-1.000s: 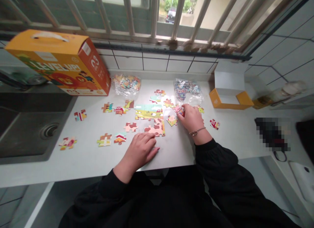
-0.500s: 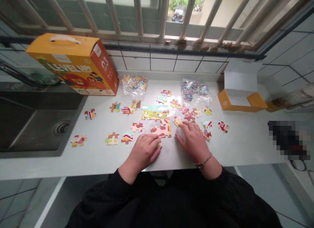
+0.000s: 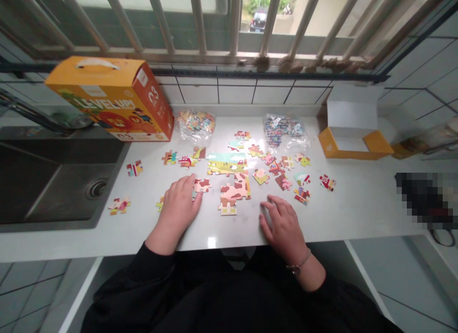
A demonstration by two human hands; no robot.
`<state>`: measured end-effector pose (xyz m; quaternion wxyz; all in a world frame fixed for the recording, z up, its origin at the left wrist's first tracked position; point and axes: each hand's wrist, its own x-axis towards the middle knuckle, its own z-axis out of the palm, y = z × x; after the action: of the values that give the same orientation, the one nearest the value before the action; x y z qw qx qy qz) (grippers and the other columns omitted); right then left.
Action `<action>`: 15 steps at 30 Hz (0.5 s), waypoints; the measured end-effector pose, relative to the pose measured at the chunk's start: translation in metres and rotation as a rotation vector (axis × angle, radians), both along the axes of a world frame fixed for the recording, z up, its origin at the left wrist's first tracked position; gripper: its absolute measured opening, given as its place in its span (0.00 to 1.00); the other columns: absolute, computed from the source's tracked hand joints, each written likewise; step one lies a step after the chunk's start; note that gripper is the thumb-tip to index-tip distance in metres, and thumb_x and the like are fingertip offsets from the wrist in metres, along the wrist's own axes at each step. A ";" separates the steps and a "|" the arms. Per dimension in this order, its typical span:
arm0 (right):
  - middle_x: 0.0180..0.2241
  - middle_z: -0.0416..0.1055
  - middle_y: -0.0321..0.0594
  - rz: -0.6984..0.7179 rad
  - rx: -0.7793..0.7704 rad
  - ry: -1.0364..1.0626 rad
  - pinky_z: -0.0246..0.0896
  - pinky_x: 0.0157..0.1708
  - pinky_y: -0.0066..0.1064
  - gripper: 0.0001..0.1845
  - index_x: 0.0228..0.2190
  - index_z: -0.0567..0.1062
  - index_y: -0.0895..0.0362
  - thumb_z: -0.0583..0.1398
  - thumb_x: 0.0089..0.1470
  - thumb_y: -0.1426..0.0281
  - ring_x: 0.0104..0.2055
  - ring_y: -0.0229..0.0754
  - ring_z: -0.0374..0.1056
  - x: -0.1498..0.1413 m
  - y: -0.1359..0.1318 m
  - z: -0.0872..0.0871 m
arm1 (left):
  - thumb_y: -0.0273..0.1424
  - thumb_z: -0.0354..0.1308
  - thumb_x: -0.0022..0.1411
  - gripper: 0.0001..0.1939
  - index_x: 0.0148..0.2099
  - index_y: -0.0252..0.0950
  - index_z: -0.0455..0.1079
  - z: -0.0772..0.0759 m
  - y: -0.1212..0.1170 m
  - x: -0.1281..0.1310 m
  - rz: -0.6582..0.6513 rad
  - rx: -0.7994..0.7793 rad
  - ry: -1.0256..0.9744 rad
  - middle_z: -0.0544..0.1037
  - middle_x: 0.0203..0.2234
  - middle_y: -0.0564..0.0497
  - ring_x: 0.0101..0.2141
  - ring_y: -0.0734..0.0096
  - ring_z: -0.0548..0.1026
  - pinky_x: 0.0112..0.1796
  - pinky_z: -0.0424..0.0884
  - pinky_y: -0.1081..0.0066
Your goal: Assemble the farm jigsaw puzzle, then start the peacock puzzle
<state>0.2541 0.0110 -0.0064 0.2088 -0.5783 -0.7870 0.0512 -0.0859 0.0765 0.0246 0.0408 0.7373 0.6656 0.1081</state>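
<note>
A partly joined jigsaw puzzle lies mid-counter, a sky-and-meadow strip on top and brown-patched pink cow pieces below. At its bottom edge sits a puzzle piece with a white fence. My left hand rests left of it, fingers stretched forward, covering loose pieces; a pink-and-brown puzzle piece shows beside its fingertips. My right hand lies on the bare counter to the right, fingers apart and slightly bent, holding nothing. Above it are loose pieces, among them a yellow-green piece and a pink-and-brown piece.
An orange puzzle box stands at the back left by the sink. Two clear bags of pieces, one orange-toned and one blue-toned, lie along the wall. An opened orange-and-white box is at the back right.
My left hand has moved left from the puzzle's lower edge, uncovering the white-fence piece there. My right hand has drawn back toward me, away from the loose pieces.
</note>
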 end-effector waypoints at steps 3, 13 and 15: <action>0.63 0.71 0.55 -0.001 0.000 0.017 0.63 0.67 0.55 0.19 0.59 0.75 0.55 0.60 0.70 0.65 0.67 0.60 0.67 0.001 0.001 0.000 | 0.42 0.57 0.74 0.28 0.70 0.34 0.70 0.004 0.018 -0.003 0.005 -0.088 0.010 0.75 0.62 0.35 0.59 0.39 0.73 0.58 0.71 0.47; 0.61 0.74 0.55 -0.001 0.020 0.043 0.63 0.66 0.55 0.17 0.57 0.77 0.55 0.61 0.69 0.66 0.65 0.60 0.68 0.001 0.001 0.002 | 0.42 0.71 0.60 0.15 0.38 0.40 0.70 0.025 0.049 -0.011 0.012 -0.182 -0.382 0.77 0.33 0.51 0.35 0.61 0.76 0.37 0.69 0.66; 0.61 0.74 0.54 -0.005 0.022 0.051 0.63 0.66 0.56 0.17 0.57 0.77 0.55 0.61 0.69 0.66 0.64 0.60 0.68 0.000 0.002 0.002 | 0.44 0.70 0.62 0.16 0.37 0.41 0.69 0.027 0.042 -0.004 0.094 -0.198 -0.498 0.75 0.28 0.55 0.29 0.65 0.73 0.31 0.64 0.68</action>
<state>0.2540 0.0126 -0.0040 0.2354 -0.5765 -0.7804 0.0568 -0.0900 0.1186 0.0519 0.2700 0.6487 0.6759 0.2224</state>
